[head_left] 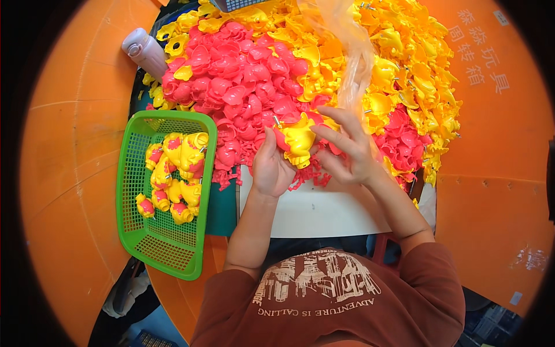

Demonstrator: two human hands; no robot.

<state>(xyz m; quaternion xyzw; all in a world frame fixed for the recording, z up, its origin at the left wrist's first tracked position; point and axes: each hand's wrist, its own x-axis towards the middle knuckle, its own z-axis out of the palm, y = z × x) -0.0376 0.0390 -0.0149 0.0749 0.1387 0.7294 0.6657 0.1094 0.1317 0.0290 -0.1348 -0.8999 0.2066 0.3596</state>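
Over the near edge of the parts pile, my left hand [273,166] is closed around a yellow-and-red plastic toy body [299,140]. A short metal pin sticks up at the toy's upper left side. My right hand [351,149] is just right of the toy, fingers spread and curved toward it; whether a fingertip touches it I cannot tell. To the left, a green mesh basket [128,228] holds several similar yellow-and-red toy bodies [184,155], some with metal pins showing.
Red plastic shells [231,81] and yellow plastic shells [425,75] heap up across the far side. A clear plastic bag [359,63] lies over them. A pale lidded bottle [144,53] stands at the far left. White board [324,211] lies under my forearms; orange panels [491,214] flank both sides.
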